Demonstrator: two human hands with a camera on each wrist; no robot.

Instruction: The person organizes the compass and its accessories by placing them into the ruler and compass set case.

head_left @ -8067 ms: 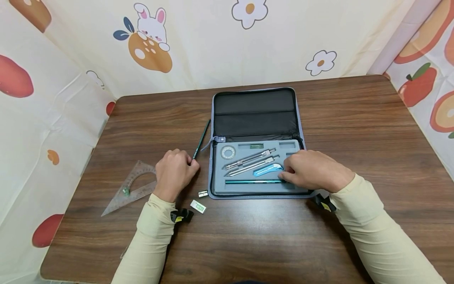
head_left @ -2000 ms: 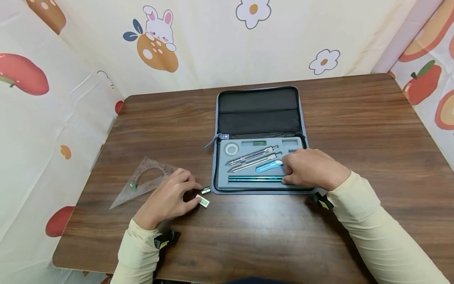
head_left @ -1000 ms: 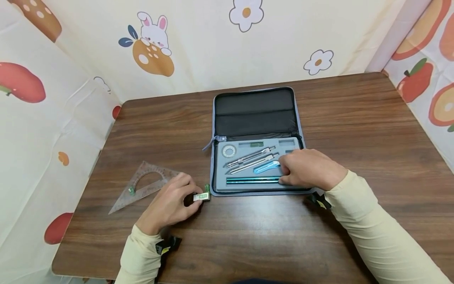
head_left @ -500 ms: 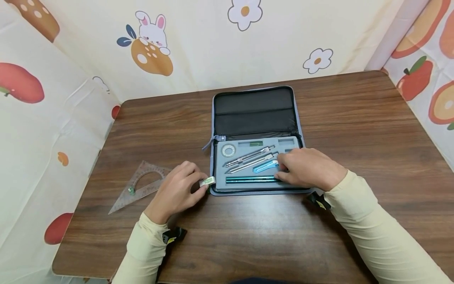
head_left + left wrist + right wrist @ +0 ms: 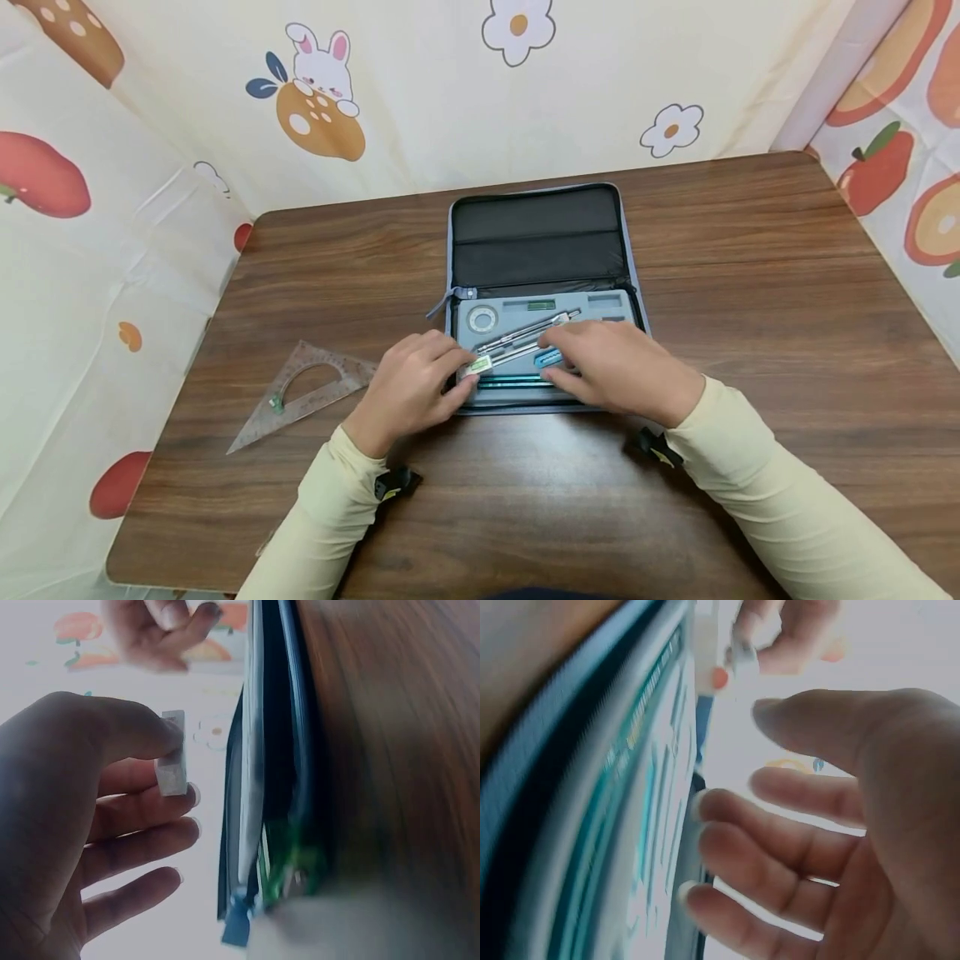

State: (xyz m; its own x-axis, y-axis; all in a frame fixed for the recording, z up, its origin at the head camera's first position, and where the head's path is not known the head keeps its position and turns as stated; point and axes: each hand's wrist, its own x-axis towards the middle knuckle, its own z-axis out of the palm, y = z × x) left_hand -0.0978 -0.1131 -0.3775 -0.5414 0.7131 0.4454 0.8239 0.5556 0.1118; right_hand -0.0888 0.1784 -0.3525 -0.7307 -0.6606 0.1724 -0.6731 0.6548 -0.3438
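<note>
My left hand (image 5: 416, 383) pinches a white eraser with a green label (image 5: 478, 365) between thumb and fingers, over the near left corner of the tray. The left wrist view shows the eraser (image 5: 172, 754) held above the case's edge. My right hand (image 5: 618, 367) hovers over the tray's right side, fingers apart and holding nothing. Under it are a blue cutter (image 5: 548, 358) and two dark green pencils (image 5: 517, 377) in their slot. Behind these lie metal compasses (image 5: 525, 332). A green pencil sharpener (image 5: 292, 870) sits against the case, hidden by my left hand in the head view.
The zip case (image 5: 540, 258) lies unfolded, lid toward the wall. Its grey tray also holds a ring-shaped piece (image 5: 482, 318) and a small green box (image 5: 541, 305). A clear set square (image 5: 315, 400) with a green knob lies left. A patterned curtain (image 5: 435, 100) borders the table.
A second pencil has joined the first in the tray. The left hand has picked the eraser off the table and carried it right over the tray. The right hand has shifted left off the pencils.
</note>
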